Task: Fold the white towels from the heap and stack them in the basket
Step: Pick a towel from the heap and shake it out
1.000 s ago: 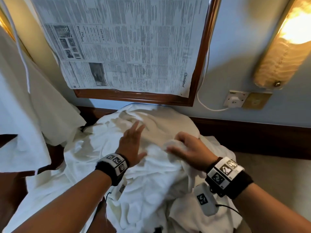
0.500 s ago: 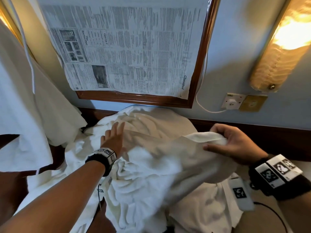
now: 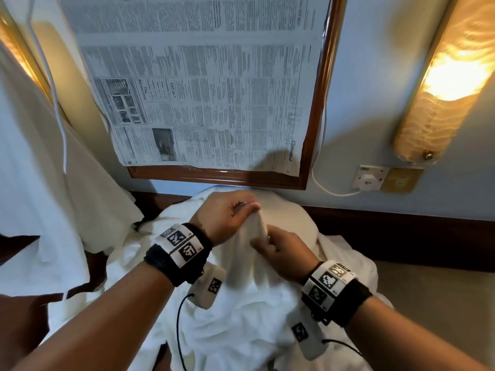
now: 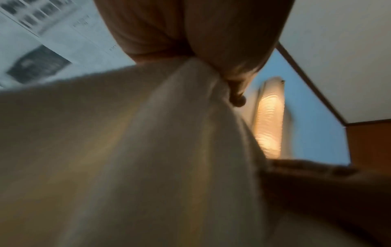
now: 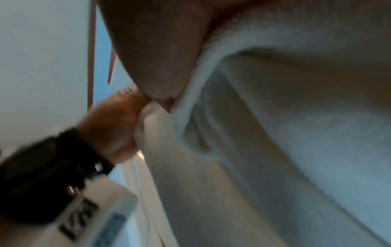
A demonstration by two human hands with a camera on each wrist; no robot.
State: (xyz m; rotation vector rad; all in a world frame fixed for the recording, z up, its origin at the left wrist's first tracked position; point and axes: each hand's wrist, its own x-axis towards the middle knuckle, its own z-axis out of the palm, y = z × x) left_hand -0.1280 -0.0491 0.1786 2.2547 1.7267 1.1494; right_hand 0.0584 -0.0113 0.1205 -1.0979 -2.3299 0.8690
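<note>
At nine o'clock a white cloth (image 3: 34, 183) hangs down. The left hand (image 3: 225, 215) is in the middle, its fingers pinching the top of a white towel (image 3: 249, 263) and lifting it. Just at its four o'clock, the right hand (image 3: 284, 253) pinches the same towel lower down. The towel hangs over the heap (image 3: 241, 325) of white towels. At two o'clock a lamp (image 3: 444, 79) glows on the wall.

We read three bits of print on the newspaper (image 3: 203, 84) hung over the wall frame: "Classified" along its lower right edge, "Call Us", and "The"; the rest blurs.
</note>
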